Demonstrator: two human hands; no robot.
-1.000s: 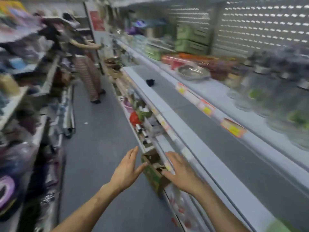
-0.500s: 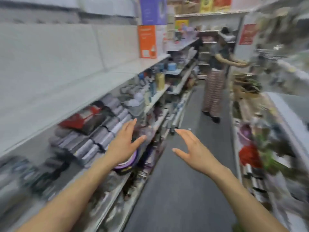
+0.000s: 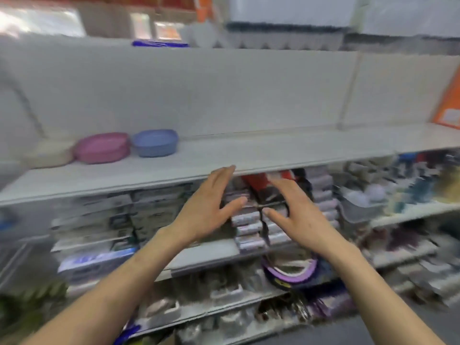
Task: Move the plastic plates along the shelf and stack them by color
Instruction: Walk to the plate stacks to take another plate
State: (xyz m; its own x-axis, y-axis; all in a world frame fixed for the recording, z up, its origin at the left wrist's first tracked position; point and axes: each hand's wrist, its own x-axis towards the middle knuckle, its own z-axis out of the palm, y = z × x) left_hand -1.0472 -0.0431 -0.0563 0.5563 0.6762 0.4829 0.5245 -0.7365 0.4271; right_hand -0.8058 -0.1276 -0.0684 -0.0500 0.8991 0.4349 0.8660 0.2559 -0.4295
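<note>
Left hand (image 3: 204,212) and right hand (image 3: 298,215) hover, fingers spread — pink plates (image 3: 102,148), blue plates (image 3: 155,143) at ten o'clock. Writing too blurry to read.

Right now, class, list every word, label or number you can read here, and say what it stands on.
Nothing here can be read; the picture is motion-blurred.
Orange box: pale label, too blurred.
Stacked packets under the shelf: print too blurred.
Purple roll: label too blurred.
</note>
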